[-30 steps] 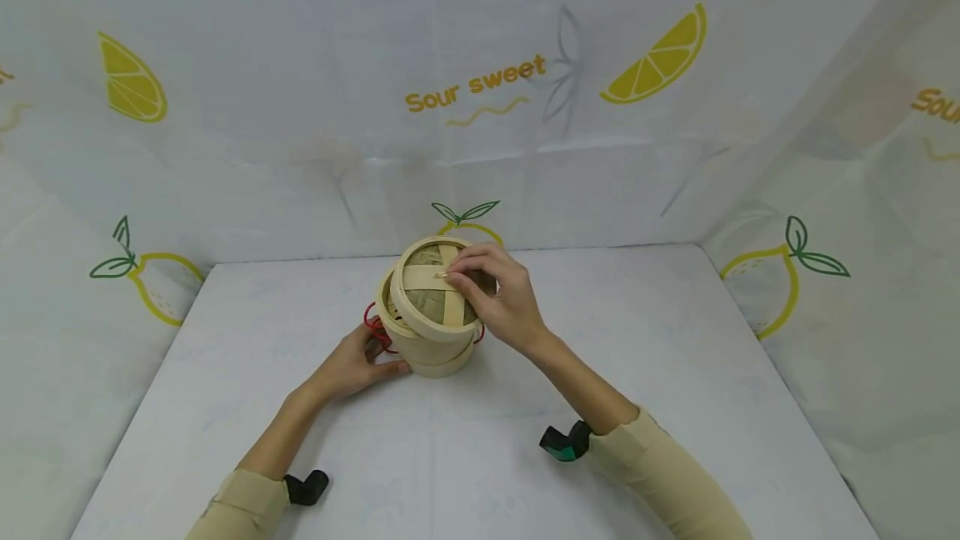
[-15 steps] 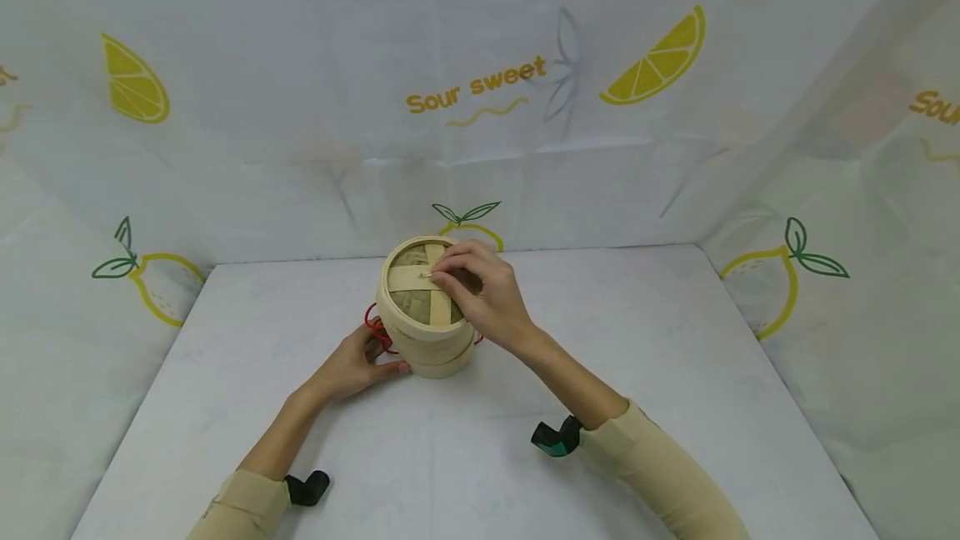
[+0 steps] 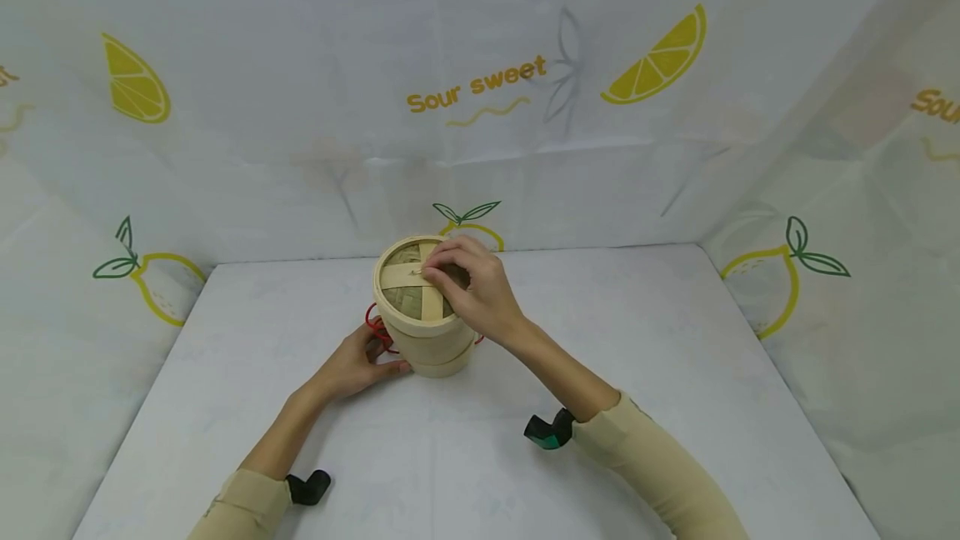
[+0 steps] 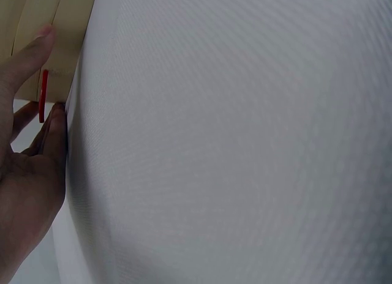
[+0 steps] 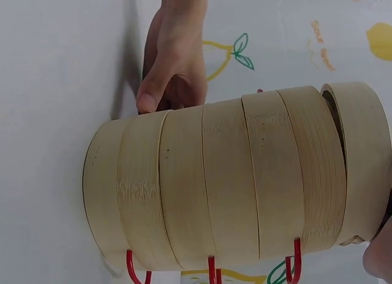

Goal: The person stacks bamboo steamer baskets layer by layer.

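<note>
A stacked bamboo steamer [image 3: 435, 348] stands upright on the table, with red loop handles [image 5: 212, 270] along its sides. Its round woven lid [image 3: 401, 276] lies on top; the right wrist view shows it slightly tilted, a narrow gap open along one side of the rim. My right hand [image 3: 477, 287] pinches the small loop at the lid's centre. Low on the stack's left side, my left hand [image 3: 351, 366] holds the bottom tiers, thumb in front and fingers behind by a red handle [image 4: 43, 97]. The steamer's inside is hidden.
White cloth covers the table [image 3: 570, 340]. Behind it hangs a white backdrop [image 3: 337, 107] printed with lemons and lettering, close to the steamer. Black wrist mounts, one on the left [image 3: 309, 487] and one on the right [image 3: 549, 430], stick out from the sleeves.
My right hand has carried the lid leftward from a tilted, offset position to over the steamer's top, covering the opening that showed before. The left hand has stayed in place.
</note>
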Tool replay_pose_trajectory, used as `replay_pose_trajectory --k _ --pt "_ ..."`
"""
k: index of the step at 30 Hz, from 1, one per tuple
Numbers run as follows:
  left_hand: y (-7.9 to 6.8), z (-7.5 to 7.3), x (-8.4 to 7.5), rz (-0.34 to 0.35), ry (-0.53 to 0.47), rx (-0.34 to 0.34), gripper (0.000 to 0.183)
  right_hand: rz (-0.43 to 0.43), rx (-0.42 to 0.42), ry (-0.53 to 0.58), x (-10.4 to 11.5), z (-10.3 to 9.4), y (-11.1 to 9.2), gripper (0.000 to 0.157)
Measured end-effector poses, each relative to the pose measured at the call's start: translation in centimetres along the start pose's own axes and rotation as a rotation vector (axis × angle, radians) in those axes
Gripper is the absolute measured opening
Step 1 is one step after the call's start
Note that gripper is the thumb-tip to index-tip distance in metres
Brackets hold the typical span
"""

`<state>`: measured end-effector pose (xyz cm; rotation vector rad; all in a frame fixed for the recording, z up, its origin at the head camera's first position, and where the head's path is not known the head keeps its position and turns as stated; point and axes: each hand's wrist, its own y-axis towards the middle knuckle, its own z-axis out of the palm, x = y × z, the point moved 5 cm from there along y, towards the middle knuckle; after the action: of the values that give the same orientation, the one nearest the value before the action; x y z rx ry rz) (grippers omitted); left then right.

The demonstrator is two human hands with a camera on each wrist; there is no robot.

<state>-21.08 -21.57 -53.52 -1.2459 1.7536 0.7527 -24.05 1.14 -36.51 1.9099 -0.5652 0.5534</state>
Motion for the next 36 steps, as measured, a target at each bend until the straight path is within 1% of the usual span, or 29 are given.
replay_pose_trajectory --k 11,24,29,32,36 --pt "0.2 0.0 -0.3 0.012 -0.005 0.008 0.077 0.011 0.009 -0.037 0.0 0.3 0.1 0.006" --pt "0.0 0.1 -0.6 0.005 -0.001 0.004 0.075 0.043 0.024 -0.059 -0.2 0.7 0.2 0.007" --pt "-0.1 0.0 -0.5 0.01 0.028 -0.009 0.075 0.052 0.018 -0.07 -0.3 0.9 0.3 0.008" --pt "-0.2 -0.1 -0.6 0.025 0.049 -0.017 0.074 0.064 0.02 -0.072 -0.3 1.0 0.3 0.009" --pt "-0.3 -0.2 -0.7 0.027 0.047 -0.021 0.074 0.082 0.022 -0.074 -0.4 1.1 0.3 0.009"
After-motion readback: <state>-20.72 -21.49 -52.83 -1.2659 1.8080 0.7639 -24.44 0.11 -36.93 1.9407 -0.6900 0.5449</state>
